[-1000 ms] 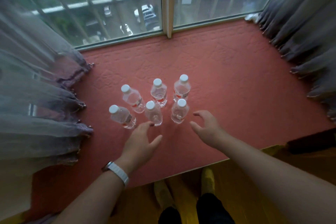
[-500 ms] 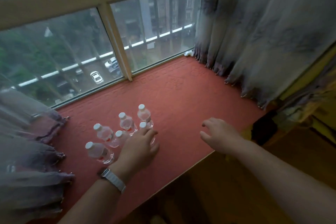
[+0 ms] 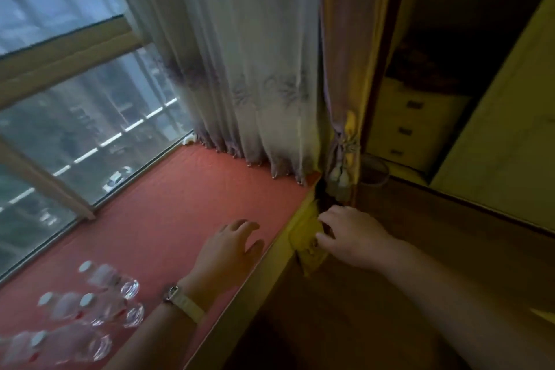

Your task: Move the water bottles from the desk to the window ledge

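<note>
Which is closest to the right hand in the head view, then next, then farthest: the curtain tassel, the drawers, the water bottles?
From the right hand:
1. Curtain tassel, just above the hand at the ledge's end.
2. Drawers, farther up and to the right, in the dark recess.
3. Water bottles, far left on the red ledge, beyond the left hand.

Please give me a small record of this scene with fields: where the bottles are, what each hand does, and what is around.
bottles: clustered on the red ledge, lower left; blurred, count unclear
left hand: empty, fingers spread, above the ledge's front edge
right hand: empty, open, past the ledge edge, near the yellow cloth
watch: on left wrist
curtain: hangs at the ledge's right end
window: behind the ledge
</note>
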`<act>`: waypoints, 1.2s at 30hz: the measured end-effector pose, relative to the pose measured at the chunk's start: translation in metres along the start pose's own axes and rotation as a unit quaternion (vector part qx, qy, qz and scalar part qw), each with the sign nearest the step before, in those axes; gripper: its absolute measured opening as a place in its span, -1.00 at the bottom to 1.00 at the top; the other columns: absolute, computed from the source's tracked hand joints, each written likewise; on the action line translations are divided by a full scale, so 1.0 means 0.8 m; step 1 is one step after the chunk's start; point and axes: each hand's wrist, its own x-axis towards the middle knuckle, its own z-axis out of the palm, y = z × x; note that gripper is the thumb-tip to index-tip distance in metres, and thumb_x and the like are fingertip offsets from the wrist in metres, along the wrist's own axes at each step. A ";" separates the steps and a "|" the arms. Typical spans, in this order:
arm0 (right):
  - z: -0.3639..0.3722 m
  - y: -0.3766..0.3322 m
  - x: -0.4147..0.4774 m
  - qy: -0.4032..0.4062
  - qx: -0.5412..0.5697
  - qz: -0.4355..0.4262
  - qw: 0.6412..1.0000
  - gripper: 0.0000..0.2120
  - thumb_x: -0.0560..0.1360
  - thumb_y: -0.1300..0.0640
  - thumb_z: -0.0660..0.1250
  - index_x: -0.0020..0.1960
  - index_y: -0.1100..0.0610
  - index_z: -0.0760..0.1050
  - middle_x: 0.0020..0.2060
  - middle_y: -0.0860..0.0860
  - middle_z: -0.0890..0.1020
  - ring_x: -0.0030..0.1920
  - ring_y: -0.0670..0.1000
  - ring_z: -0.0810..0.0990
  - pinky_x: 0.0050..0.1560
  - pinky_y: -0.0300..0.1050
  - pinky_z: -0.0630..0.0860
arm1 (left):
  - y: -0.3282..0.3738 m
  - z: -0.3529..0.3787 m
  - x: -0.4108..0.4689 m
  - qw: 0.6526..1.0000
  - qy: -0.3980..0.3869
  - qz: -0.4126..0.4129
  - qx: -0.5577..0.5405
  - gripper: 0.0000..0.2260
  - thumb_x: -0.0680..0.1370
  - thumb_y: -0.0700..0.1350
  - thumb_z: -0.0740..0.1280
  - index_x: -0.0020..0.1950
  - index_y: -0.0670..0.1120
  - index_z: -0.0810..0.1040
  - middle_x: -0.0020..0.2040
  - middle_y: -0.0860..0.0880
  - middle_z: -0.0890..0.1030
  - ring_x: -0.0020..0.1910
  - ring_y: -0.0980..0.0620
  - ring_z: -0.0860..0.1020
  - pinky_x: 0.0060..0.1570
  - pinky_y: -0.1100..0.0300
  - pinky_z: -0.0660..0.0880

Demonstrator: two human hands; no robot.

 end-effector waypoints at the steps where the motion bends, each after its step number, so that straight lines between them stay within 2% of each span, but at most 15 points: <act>1: -0.007 0.023 -0.011 0.006 0.010 0.015 1.000 -0.52 0.57 -0.20 0.11 0.38 0.03 0.39 0.25 0.01 0.46 0.27 0.09 0.43 0.20 0.04 0.45 | 0.024 0.002 0.015 1.000 -0.004 0.019 0.011 -0.61 0.63 0.14 0.16 0.44 0.10 0.36 0.47 0.08 0.38 0.39 -0.01 0.39 0.35 0.05 0.38; 9: -0.032 0.172 -0.089 0.039 0.091 0.140 0.985 -0.56 0.57 -0.23 0.11 0.37 -0.06 0.40 0.26 -0.05 0.45 0.30 0.02 0.42 0.23 0.02 0.44 | 0.178 0.014 0.121 0.987 -0.042 0.153 0.037 -0.59 0.63 0.18 0.10 0.45 0.12 0.34 0.47 0.11 0.36 0.40 0.02 0.38 0.34 0.04 0.38; 12: -0.039 0.216 -0.109 0.053 0.102 0.194 0.974 -0.55 0.59 -0.22 0.11 0.41 -0.08 0.36 0.35 -0.08 0.41 0.35 0.01 0.38 0.28 0.01 0.41 | 0.230 0.023 0.158 0.976 -0.070 0.205 0.034 -0.60 0.63 0.15 0.14 0.45 0.10 0.35 0.47 0.10 0.35 0.42 0.02 0.36 0.37 0.06 0.35; 15: -0.047 0.259 -0.123 0.061 0.105 0.247 0.961 -0.53 0.60 -0.23 0.10 0.44 -0.06 0.35 0.39 -0.07 0.38 0.36 0.01 0.38 0.25 -0.03 0.39 | 0.274 0.032 0.199 0.960 -0.083 0.267 0.011 -0.60 0.60 0.17 0.20 0.42 0.11 0.41 0.44 0.12 0.41 0.41 0.06 0.36 0.36 0.10 0.36; 19: -0.059 0.315 -0.121 0.074 0.125 0.316 0.938 -0.52 0.61 -0.23 0.09 0.45 -0.06 0.35 0.44 -0.03 0.36 0.40 0.05 0.37 0.27 -0.03 0.38 | 0.328 0.046 0.274 0.945 -0.106 0.309 -0.011 -0.59 0.58 0.20 0.23 0.39 0.09 0.46 0.41 0.12 0.43 0.41 0.08 0.37 0.36 0.12 0.36; 23: -0.079 0.372 -0.095 0.097 0.128 0.382 0.910 -0.51 0.60 -0.26 0.08 0.42 -0.05 0.39 0.41 0.00 0.40 0.37 0.08 0.42 0.24 -0.01 0.41 | 0.385 0.056 0.370 0.921 -0.130 0.368 -0.006 -0.36 0.48 0.45 0.03 0.38 0.10 0.45 0.39 0.12 0.45 0.39 0.05 0.39 0.36 0.01 0.38; 26: -0.100 0.412 -0.070 0.119 0.130 0.427 0.887 -0.54 0.60 -0.25 0.09 0.36 -0.05 0.44 0.30 -0.02 0.47 0.23 0.06 0.51 0.14 0.00 0.48 | 0.425 0.057 0.450 0.907 -0.151 0.392 -0.012 -0.41 0.49 0.43 0.05 0.35 0.13 0.46 0.35 0.15 0.47 0.35 0.08 0.43 0.32 -0.04 0.41; 28: -0.117 0.433 -0.053 0.129 0.138 0.445 0.876 -0.60 0.60 -0.22 0.10 0.32 -0.07 0.46 0.23 -0.04 0.49 0.15 0.03 0.53 0.07 -0.02 0.50 | 0.451 0.051 0.492 0.900 -0.137 0.414 -0.002 -0.50 0.54 0.34 0.13 0.40 0.15 0.42 0.36 0.15 0.48 0.36 0.09 0.42 0.35 0.04 0.38; 30: -0.135 0.452 -0.038 0.139 0.137 0.464 0.864 -0.62 0.60 -0.20 0.12 0.32 -0.07 0.46 0.19 -0.05 0.49 0.16 0.04 0.53 0.03 -0.06 0.48 | 0.477 0.046 0.530 0.894 -0.129 0.428 0.021 -0.52 0.57 0.29 0.15 0.47 0.18 0.33 0.39 0.13 0.45 0.38 0.07 0.40 0.31 0.12 0.34; 32: -0.147 0.471 -0.028 0.148 0.134 0.490 0.849 -0.61 0.61 -0.19 0.13 0.34 -0.05 0.45 0.21 -0.04 0.49 0.19 0.07 0.51 -0.02 -0.11 0.41 | 0.507 0.044 0.565 0.885 -0.155 0.439 0.018 -0.50 0.58 0.28 0.14 0.50 0.17 0.27 0.45 0.11 0.39 0.41 0.04 0.37 0.34 0.09 0.34; 34: -0.156 0.488 -0.026 0.148 0.135 0.517 0.832 -0.59 0.61 -0.19 0.13 0.34 -0.03 0.45 0.22 -0.03 0.48 0.21 0.08 0.50 -0.03 -0.14 0.33 | 0.539 0.046 0.594 0.871 -0.170 0.462 0.009 -0.49 0.58 0.29 0.13 0.48 0.14 0.30 0.46 0.08 0.39 0.40 0.01 0.37 0.36 0.04 0.36; 36: -0.163 0.500 -0.030 0.157 0.133 0.538 0.817 -0.61 0.60 -0.19 0.14 0.31 -0.03 0.47 0.20 -0.02 0.49 0.20 0.08 0.51 -0.05 -0.14 0.34 | 0.570 0.046 0.610 0.856 -0.181 0.484 0.005 -0.52 0.59 0.27 0.13 0.46 0.10 0.34 0.43 0.07 0.40 0.37 0.01 0.38 0.32 0.04 0.37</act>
